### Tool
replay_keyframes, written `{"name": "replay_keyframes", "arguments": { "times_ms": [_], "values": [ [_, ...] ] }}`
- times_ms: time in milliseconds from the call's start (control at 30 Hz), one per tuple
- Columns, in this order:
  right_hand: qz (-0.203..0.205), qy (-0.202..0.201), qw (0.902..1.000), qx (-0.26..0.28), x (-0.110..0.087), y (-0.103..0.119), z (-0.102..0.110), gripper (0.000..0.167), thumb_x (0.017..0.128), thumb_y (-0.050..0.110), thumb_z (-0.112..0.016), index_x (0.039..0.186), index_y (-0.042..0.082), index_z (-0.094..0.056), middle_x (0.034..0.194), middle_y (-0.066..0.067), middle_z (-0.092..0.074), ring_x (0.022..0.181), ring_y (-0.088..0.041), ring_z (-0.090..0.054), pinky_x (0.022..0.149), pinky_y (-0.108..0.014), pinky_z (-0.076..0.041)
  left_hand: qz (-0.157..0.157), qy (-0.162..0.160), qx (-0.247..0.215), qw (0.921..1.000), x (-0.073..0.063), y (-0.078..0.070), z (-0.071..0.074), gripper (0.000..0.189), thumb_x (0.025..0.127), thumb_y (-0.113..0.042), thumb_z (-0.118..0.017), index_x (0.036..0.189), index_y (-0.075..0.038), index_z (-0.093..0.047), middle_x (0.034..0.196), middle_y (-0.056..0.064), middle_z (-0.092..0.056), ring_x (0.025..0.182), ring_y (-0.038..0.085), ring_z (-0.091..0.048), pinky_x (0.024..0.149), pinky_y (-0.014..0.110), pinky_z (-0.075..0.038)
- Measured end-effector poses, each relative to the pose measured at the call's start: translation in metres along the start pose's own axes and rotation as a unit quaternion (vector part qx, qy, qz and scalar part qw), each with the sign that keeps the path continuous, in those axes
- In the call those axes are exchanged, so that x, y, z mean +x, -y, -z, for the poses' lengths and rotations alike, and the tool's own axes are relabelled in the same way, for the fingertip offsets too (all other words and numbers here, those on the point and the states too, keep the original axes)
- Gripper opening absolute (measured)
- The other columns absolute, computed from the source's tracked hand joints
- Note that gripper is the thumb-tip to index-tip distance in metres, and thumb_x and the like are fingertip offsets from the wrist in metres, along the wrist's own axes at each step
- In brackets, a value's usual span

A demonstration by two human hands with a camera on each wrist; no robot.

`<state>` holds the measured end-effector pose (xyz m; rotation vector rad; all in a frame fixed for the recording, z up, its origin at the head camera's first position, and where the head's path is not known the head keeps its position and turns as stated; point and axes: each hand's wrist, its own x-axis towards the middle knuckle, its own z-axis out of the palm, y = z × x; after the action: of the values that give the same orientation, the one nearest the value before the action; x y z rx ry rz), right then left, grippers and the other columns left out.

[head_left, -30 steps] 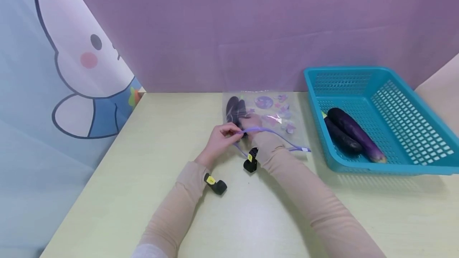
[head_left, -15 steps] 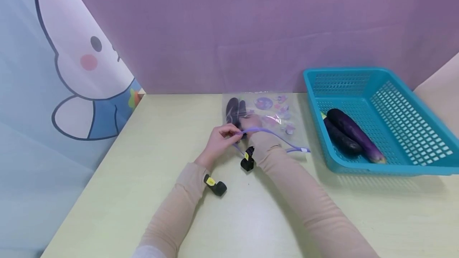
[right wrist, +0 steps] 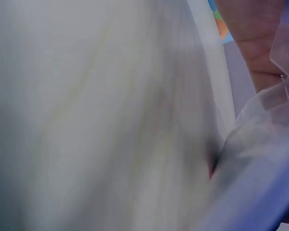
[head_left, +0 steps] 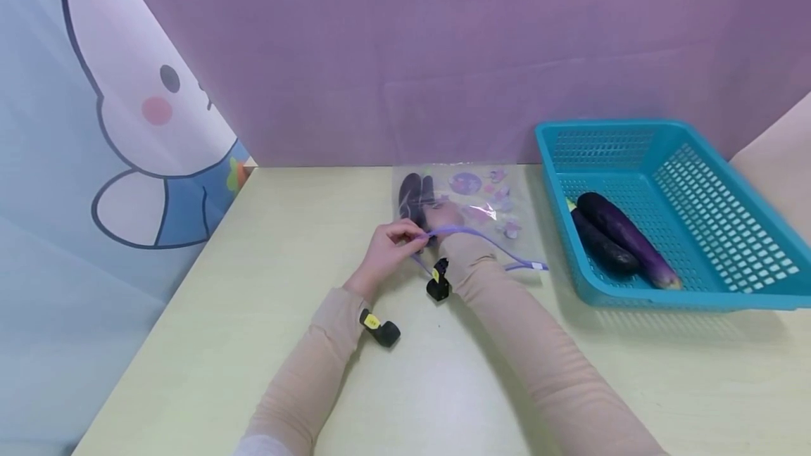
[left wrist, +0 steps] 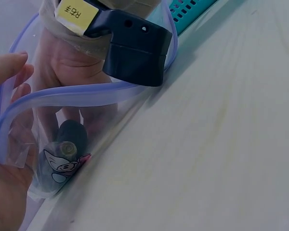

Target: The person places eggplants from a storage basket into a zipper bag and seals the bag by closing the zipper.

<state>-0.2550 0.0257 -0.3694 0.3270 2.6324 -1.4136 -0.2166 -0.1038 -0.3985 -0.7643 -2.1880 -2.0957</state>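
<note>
A clear zip bag (head_left: 526,220) with a purple zip edge and printed stickers lies toward the back of the table. My left hand (head_left: 394,243) pinches the zip edge at the mouth, which gapes open. Through the mouth reaches my right hand (head_left: 443,217), inside the bag up to the wrist. Its fingers sit around one end of an eggplant (left wrist: 72,137) in the left wrist view, partly veiled by the plastic. Beside it in the bag lies another dark eggplant (head_left: 410,192). The right wrist view is blurred, with the bag's plastic (right wrist: 260,139) at its right side.
A teal basket (head_left: 671,299) stands to the right of the bag, with two eggplants (head_left: 627,234) in it. A purple cloth (head_left: 393,55) hangs behind the table (head_left: 285,231), and a blue cartoon cloth (head_left: 51,287) at its left.
My right wrist has shifted slightly left during the first half second, still inside the bag. The left hand stays at the zip edge, and the bag and basket hold their places.
</note>
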Motion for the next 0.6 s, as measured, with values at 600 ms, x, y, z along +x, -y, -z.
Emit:
{"name": "replay_keyframes", "arguments": {
  "times_ms": [600],
  "values": [
    [-0.002,0.008,0.9999,0.01,-0.0005,-0.0065,0.0026,0.046,0.096,0.033,-0.045,0.125,-0.002,-0.057,0.127,-0.021,-0.058,0.116,-0.035,-0.055,0.1,-0.041,-0.043,0.001,0.008,0.002,1.0,-0.0017,0.0042,0.0003,0.013,0.082,0.01,-0.063,0.091,0.019,-0.062,0.078,-0.01,-0.061,0.07,0.003,-0.055,0.064,0.016,-0.047]
  ]
}}
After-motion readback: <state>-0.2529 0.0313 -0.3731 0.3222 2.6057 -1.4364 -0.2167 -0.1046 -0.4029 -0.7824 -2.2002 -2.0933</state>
